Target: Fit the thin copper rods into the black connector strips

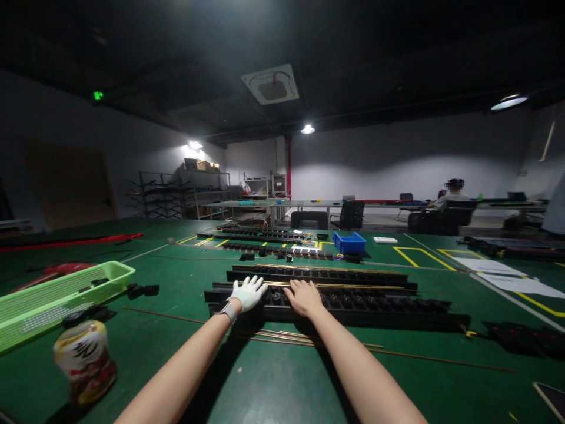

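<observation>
Across the middle of the frame lie long black rails (353, 318), thin brass-coloured rods (353, 287) along them. On the rails, the gloved left hand (248, 292) spreads open; whether the bare right hand (305, 298), palm down, grips anything I cannot tell. Farther out, a green basket (124, 274) sits lower left.

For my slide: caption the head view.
Gloved left hand and bare right hand on black rails atop a green table.
</observation>
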A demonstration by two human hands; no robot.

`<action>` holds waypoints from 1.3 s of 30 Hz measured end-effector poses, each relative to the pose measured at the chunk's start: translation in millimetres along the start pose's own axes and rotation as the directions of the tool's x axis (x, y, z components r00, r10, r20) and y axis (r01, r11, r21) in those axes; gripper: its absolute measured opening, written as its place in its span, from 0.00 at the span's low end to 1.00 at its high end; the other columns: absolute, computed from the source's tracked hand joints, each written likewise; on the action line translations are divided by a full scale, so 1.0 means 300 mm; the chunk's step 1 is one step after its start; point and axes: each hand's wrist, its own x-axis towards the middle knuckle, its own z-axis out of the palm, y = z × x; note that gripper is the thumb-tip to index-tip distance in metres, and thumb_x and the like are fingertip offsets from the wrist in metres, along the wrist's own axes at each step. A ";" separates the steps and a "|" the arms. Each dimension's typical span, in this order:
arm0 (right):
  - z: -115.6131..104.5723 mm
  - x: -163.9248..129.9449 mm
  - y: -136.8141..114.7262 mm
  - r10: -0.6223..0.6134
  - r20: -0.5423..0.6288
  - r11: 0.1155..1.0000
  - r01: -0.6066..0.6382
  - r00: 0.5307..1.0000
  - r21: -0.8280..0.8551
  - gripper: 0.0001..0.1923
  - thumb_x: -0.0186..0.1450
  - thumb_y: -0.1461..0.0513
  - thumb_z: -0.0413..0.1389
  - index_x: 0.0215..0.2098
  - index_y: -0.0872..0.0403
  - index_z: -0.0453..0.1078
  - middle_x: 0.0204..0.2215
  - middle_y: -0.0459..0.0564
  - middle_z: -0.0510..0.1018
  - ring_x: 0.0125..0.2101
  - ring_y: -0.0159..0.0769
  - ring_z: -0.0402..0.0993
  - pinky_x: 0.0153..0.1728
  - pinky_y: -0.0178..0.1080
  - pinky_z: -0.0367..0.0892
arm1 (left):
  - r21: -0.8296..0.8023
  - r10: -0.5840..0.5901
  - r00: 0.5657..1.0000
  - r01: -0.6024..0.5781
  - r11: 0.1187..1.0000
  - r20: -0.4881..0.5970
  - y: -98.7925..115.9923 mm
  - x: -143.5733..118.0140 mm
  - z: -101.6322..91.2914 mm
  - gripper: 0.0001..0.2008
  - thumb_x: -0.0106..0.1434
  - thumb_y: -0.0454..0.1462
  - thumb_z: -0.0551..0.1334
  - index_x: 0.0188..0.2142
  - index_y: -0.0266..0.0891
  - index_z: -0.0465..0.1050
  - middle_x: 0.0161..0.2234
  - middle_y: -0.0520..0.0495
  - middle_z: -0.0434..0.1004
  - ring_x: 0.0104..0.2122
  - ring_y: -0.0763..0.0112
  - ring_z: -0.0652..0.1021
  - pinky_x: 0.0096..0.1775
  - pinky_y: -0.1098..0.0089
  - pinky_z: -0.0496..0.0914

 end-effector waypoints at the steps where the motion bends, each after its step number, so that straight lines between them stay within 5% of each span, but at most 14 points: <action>1: 0.000 0.000 0.000 -0.001 0.000 1.000 0.001 1.000 0.000 0.36 0.81 0.43 0.38 0.76 0.51 0.64 0.74 0.56 0.66 0.73 0.52 0.62 0.74 0.56 0.47 | 0.005 0.020 0.998 -0.020 1.000 0.052 -0.001 -0.003 -0.004 0.31 0.78 0.43 0.44 0.78 0.62 0.55 0.81 0.47 0.46 0.79 0.38 0.51 0.69 0.22 0.45; 5: -0.002 -0.001 0.000 0.001 0.003 1.000 -0.001 1.000 0.000 0.37 0.81 0.43 0.38 0.76 0.52 0.64 0.74 0.57 0.66 0.73 0.52 0.62 0.74 0.57 0.47 | 0.001 0.023 0.999 -0.023 1.000 0.043 0.002 -0.006 -0.024 0.31 0.78 0.48 0.43 0.78 0.61 0.56 0.82 0.46 0.43 0.79 0.39 0.49 0.69 0.22 0.45; 11: -0.004 0.000 -0.003 -0.006 -0.006 1.000 0.006 1.000 -0.007 0.36 0.81 0.43 0.38 0.76 0.53 0.64 0.73 0.58 0.68 0.72 0.53 0.63 0.73 0.57 0.49 | -0.059 -0.047 0.993 0.041 0.997 -0.109 0.091 0.007 -0.060 0.40 0.76 0.61 0.43 0.81 0.52 0.47 0.82 0.39 0.41 0.79 0.38 0.48 0.71 0.28 0.43; 17: -0.008 -0.004 -0.002 -0.006 0.011 1.000 0.006 1.000 0.002 0.36 0.81 0.42 0.38 0.76 0.51 0.65 0.74 0.57 0.66 0.73 0.51 0.61 0.75 0.56 0.47 | -0.063 0.103 0.993 -0.099 0.993 0.066 0.123 0.017 -0.038 0.33 0.76 0.58 0.47 0.77 0.60 0.59 0.81 0.45 0.47 0.79 0.37 0.50 0.71 0.26 0.46; 23: -0.041 0.010 -0.017 0.015 0.075 1.000 -0.015 0.997 -0.001 0.38 0.81 0.42 0.36 0.77 0.52 0.63 0.75 0.57 0.64 0.75 0.52 0.59 0.75 0.59 0.47 | -0.142 0.030 0.995 -0.016 0.990 0.094 0.102 0.049 -0.015 0.62 0.56 0.71 0.62 0.81 0.46 0.46 0.81 0.31 0.42 0.78 0.29 0.48 0.72 0.28 0.47; 28: -0.028 0.053 -0.105 -0.008 0.118 0.998 0.001 0.993 0.058 0.42 0.80 0.38 0.32 0.80 0.49 0.57 0.79 0.54 0.55 0.78 0.52 0.48 0.76 0.63 0.40 | -0.105 0.068 0.986 -0.052 0.993 0.152 0.097 0.072 -0.014 0.77 0.38 0.63 0.77 0.81 0.51 0.44 0.81 0.32 0.38 0.78 0.26 0.44 0.71 0.27 0.48; 33: 0.000 0.088 -0.164 -0.001 0.176 0.998 -0.010 0.984 0.060 0.43 0.79 0.37 0.33 0.80 0.50 0.55 0.79 0.55 0.53 0.79 0.51 0.47 0.76 0.63 0.40 | -0.088 0.051 0.989 -0.039 0.995 0.137 0.099 0.073 -0.009 0.76 0.40 0.55 0.80 0.81 0.50 0.41 0.81 0.31 0.35 0.78 0.28 0.43 0.72 0.28 0.48; 39: -0.039 0.086 -0.110 0.078 0.184 0.996 -0.084 0.980 0.026 0.46 0.78 0.36 0.30 0.79 0.53 0.57 0.79 0.58 0.53 0.78 0.54 0.48 0.75 0.64 0.44 | -0.083 0.032 0.990 -0.021 0.996 0.137 0.093 0.083 0.010 0.76 0.41 0.53 0.79 0.82 0.46 0.40 0.81 0.31 0.34 0.79 0.32 0.43 0.73 0.32 0.46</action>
